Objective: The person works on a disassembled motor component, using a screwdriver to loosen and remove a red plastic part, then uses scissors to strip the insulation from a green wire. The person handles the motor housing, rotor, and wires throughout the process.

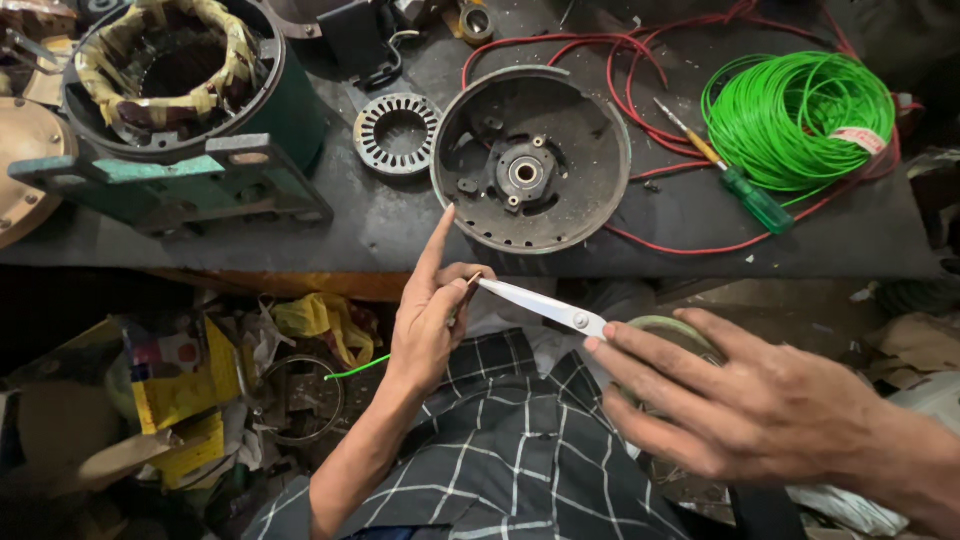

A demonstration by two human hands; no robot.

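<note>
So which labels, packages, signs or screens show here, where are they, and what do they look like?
Label: on the green wire coil, right of the bench; small pale strip with red edging.
Packaging: lower left on the floor; crumpled yellow cardboard with red and blue patches.
No signs or screens.

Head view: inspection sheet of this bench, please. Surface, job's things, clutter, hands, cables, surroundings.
Surface: dark, grimy workbench, edge facing the person.
Job's things: scissors, blades closed, tip at the left hand; short green wire piece sticking out below that hand; greenish tape roll behind the right hand.
Clutter: round motor end cover, green stator housing with taped windings, lamination ring, green-handled screwdriver.
Hands: left hand pinches at the scissor tip, index finger raised; right hand at the scissor handles, fingers spread.
Cables: green wire coil; loose red wire looped across the bench.
Surroundings: yellow packaging and scrap on the floor; checked cloth over the lap.
</note>
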